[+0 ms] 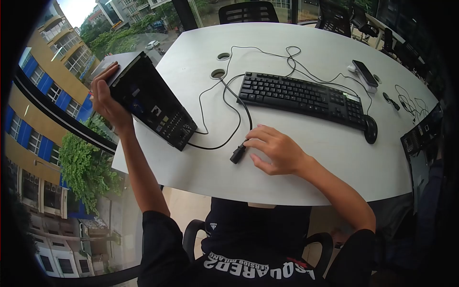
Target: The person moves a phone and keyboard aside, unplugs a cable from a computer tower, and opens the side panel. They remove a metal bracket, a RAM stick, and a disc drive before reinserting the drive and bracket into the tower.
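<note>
A black short-sleeved shirt (196,271) bears white lettering (256,270) and a red mark (297,263).

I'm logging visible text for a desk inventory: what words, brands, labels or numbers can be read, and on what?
"SQUARED2": black shirt, upside down to the camera; start unclear.
"MILANO": smaller line on that shirt; its remaining characters unclear.
Too small or blurred: legends and sticker on the keyboard, markings on the black computer case, lettering by the trousers logo.
</note>
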{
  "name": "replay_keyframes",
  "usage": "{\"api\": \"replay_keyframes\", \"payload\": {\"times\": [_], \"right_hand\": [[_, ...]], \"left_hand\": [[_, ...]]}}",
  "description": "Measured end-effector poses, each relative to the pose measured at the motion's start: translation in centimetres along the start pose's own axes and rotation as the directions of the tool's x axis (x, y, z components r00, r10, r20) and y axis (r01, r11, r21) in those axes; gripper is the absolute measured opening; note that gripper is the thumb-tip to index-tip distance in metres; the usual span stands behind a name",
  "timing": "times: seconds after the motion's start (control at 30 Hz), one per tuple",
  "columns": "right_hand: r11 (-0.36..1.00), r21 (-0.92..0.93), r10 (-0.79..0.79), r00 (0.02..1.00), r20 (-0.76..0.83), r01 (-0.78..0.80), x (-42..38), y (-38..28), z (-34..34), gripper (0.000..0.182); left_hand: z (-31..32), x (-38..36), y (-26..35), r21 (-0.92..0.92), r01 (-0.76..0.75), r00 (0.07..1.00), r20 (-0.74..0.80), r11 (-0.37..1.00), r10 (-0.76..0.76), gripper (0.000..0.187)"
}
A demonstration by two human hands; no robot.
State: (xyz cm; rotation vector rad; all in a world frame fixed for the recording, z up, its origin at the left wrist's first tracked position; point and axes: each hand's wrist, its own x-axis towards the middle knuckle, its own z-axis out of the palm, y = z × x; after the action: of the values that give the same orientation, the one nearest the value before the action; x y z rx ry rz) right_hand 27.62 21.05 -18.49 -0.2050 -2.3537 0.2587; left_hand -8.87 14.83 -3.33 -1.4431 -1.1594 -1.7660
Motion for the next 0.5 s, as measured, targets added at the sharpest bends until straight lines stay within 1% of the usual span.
{"api": "replay_keyframes", "payload": {"times": [0.03, 0.07, 0.17, 0.2, 0.23, 0.3, 0.33, 0.37, 0.43, 0.5], "right_hand": [[1.000, 0.020, 0.024, 0.999, -0.027, -0.024, 0.1, -0.1, -0.1, 0.017], [0.995, 0.060, 0.083, 0.995, -0.062, -0.079, 0.6, -0.2, -0.4, 0.015], [0.980, 0.116, 0.177, 0.971, -0.161, -0.159, 3.3, -0.5, -0.5, 0.014], [0.968, 0.184, 0.206, 0.960, -0.189, -0.172, 4.6, -0.9, -0.3, 0.014], [0.957, 0.230, 0.223, 0.957, -0.188, -0.177, 6.3, -1.4, 0.0, 0.015], [0.930, 0.318, 0.251, 0.950, -0.184, -0.184, 10.4, -3.2, 1.6, 0.017], [0.929, 0.329, 0.233, 0.958, -0.167, -0.169, 11.7, -3.6, 2.5, 0.023], [0.917, 0.357, 0.239, 0.962, -0.130, -0.179, 12.9, -4.1, 3.5, 0.028], [0.872, 0.446, 0.248, 0.968, -0.045, -0.203, 14.8, -5.5, 4.6, 0.028], [0.889, 0.412, 0.224, 0.975, -0.014, -0.198, 15.9, -6.0, 4.7, 0.029]], "left_hand": [[-0.1, -0.1, 0.0, 0.008, -0.007, 1.000, 0.002, 1.000, 0.007, 0.052], [-0.1, -0.2, 0.0, -0.024, 0.011, 1.000, -0.015, 1.000, -0.011, 0.048], [-0.2, -0.1, -0.1, -0.024, -0.057, 0.998, -0.020, 0.998, 0.056, 0.044], [-0.3, 0.1, -0.1, -0.028, -0.070, 0.997, -0.016, 0.997, 0.070, 0.042], [-0.2, 0.0, 0.0, -0.036, -0.084, 0.996, -0.012, 0.996, 0.083, 0.041], [-0.2, 0.1, 0.4, 0.007, -0.109, 0.994, -0.026, 0.994, 0.109, 0.040], [-0.3, 0.1, 0.1, -0.001, -0.120, 0.992, -0.026, 0.993, 0.120, 0.039], [-0.3, 0.2, -0.2, -0.012, -0.133, 0.991, -0.025, 0.991, 0.132, 0.038], [-0.3, 0.2, 0.0, -0.004, -0.142, 0.989, -0.027, 0.990, 0.142, 0.038], [-0.3, 0.3, 0.0, 0.006, -0.163, 0.986, -0.029, 0.987, 0.163, 0.037]]}}
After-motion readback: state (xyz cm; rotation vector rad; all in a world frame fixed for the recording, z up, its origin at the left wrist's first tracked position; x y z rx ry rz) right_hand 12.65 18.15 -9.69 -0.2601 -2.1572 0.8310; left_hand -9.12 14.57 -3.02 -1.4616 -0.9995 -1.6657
